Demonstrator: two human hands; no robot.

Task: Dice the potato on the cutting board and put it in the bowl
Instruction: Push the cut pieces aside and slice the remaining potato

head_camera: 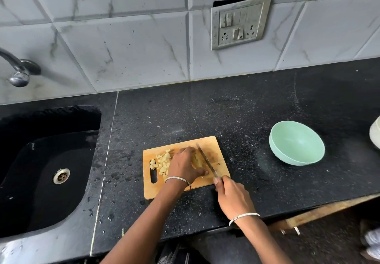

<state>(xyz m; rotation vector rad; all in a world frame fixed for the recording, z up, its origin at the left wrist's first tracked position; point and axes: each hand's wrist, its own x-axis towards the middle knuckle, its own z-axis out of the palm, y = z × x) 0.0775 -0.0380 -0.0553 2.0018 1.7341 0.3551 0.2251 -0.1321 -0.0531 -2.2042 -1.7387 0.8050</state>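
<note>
Potato (197, 159): uncut remainder on the board (150, 189), right of centre, mostly hidden under the left hand.
Dice (163, 162): loose pile on the left part of the board, just beside the handle slot; none visible in the bowl.
Left hand (183, 166): arched over the potato, fingers curled down on it, pinning it against the board; fingertips just beside the blade.
Right hand (232, 198): wrapped round the knife handle, handle itself hidden in the fist.
Knife (207, 162): blade slanted across the board, edge down at the right side of the potato; depth of cut not readable.
Bowl (296, 140): pale green, on the counter (246, 107) well to the right of the board, tilted toward the camera.
Handling, judged: firm and stiff, light, cut faces likely wet and slippery; small remainder prone to rocking or sliding under the blade.
Hold, judged: best on top and far side, flat face down, fingertips tucked back from the edge.
Transfer, judged: dice small and loose, apt to scatter; scooping or sliding off the board safer than pinching.
Risk, judged: fingertips close to the blade.
Sink (41, 161): left of the board, well apart.
</note>
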